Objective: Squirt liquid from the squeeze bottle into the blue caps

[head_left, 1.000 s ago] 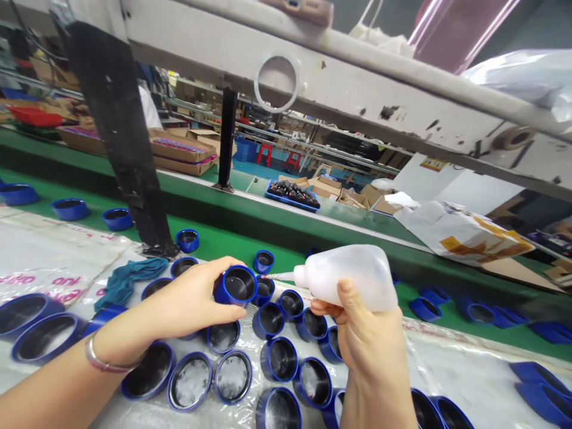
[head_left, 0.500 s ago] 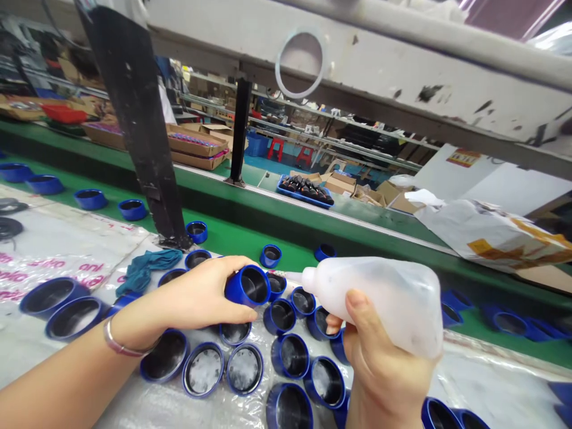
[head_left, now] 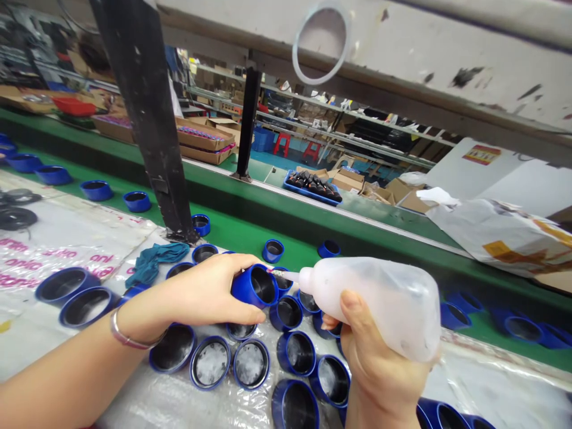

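Note:
My left hand (head_left: 218,289) grips a short blue cylindrical cup (head_left: 243,287) with a dark inside, tilted so its mouth faces right. In my right hand (head_left: 379,351) is a translucent white squeeze bottle (head_left: 379,298), lying on its side with its nozzle (head_left: 285,274) pointing left. The nozzle's tip is at the upper rim of the held cup; whether it touches I cannot tell. Below my hands several similar blue cups stand on a plastic-covered table, among them one (head_left: 251,363) with a whitish, cloudy bottom.
A teal cloth (head_left: 154,262) lies left of the cups. Behind runs a green conveyor belt (head_left: 236,235) carrying spaced blue cups. A black post (head_left: 147,119) rises at the left, and a pale beam (head_left: 402,53) crosses overhead. A blue tray (head_left: 313,193) of dark parts sits beyond.
The nozzle tip has come from beside the held cup to its upper rim, and the two are closer together. The view has shifted slightly, moving the background right.

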A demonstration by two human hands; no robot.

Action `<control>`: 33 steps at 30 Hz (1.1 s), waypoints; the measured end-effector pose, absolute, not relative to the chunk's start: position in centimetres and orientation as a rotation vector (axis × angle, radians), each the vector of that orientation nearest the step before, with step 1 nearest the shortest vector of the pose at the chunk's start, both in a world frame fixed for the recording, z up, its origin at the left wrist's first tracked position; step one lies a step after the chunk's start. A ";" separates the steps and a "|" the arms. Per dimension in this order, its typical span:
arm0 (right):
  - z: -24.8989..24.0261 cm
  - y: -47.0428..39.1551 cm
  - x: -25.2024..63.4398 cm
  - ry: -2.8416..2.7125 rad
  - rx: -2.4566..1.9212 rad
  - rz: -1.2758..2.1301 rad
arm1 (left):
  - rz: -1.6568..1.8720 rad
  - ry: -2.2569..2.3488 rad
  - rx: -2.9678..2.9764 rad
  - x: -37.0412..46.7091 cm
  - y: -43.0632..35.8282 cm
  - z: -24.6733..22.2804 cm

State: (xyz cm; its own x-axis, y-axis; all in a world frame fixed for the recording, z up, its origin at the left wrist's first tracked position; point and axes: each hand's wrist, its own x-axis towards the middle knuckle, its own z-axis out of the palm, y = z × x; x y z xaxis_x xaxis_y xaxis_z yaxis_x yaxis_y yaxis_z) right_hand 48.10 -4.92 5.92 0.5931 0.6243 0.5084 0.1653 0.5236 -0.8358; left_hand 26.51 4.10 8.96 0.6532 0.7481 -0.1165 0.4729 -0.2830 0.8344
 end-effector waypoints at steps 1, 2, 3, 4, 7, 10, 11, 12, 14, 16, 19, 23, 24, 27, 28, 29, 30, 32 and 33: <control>5.9 -4.9 48.1 -0.925 -1.035 0.323 | 0.375 0.958 1.944 26.5 4.1 8.9; 5.9 -4.9 48.1 -0.930 -1.053 0.312 | 0.376 0.958 1.943 26.5 4.1 8.9; 5.9 -4.9 48.1 -0.940 -1.071 0.308 | 0.374 0.956 1.938 26.4 4.1 8.8; 6.0 -4.9 48.1 -0.949 -1.080 0.308 | 0.370 0.954 1.932 26.4 4.1 8.8; 6.1 -5.0 48.0 -0.949 -1.074 0.305 | 0.355 0.951 1.917 26.5 4.1 8.9; 6.0 -4.9 47.9 -0.890 -1.090 0.321 | 0.344 0.957 1.915 26.6 4.0 9.0; 6.0 -4.9 47.8 -0.880 -1.096 0.328 | 0.342 0.959 1.914 26.6 4.0 9.0; 5.9 -4.9 47.8 -0.875 -1.104 0.320 | 0.340 0.958 1.909 26.6 4.0 9.0; 5.7 -5.0 47.8 -0.887 -1.126 0.263 | 0.341 0.950 1.895 26.6 4.0 9.0; 5.6 -5.1 47.8 -0.901 -1.134 0.214 | 0.348 0.953 1.895 26.6 4.0 8.9; 5.5 -5.3 47.8 -0.921 -1.121 0.212 | 0.346 0.970 1.917 26.6 4.0 8.9; 5.4 -5.5 48.0 -0.962 -1.138 0.181 | 0.352 0.979 1.942 26.5 4.0 8.9; 5.4 -5.5 48.0 -0.976 -1.139 0.182 | 0.353 0.978 1.944 26.5 4.0 8.8; 5.4 -5.4 47.9 -0.991 -1.141 0.211 | 0.362 0.961 1.944 26.5 4.1 8.7; 5.5 -5.4 47.8 -0.983 -1.136 0.214 | 0.370 0.956 1.946 26.5 4.1 8.7; 5.5 -5.4 47.8 -0.974 -1.131 0.212 | 0.377 0.953 1.948 26.5 4.2 8.6; 5.6 -5.3 47.7 -0.968 -1.132 0.204 | 0.378 0.951 1.948 26.5 4.2 8.7; 5.7 -5.4 47.6 -0.977 -1.134 0.184 | 0.367 0.958 1.949 26.6 4.2 8.7; 5.7 -5.4 47.7 -0.986 -1.138 0.176 | 0.361 0.963 1.952 26.6 4.2 8.8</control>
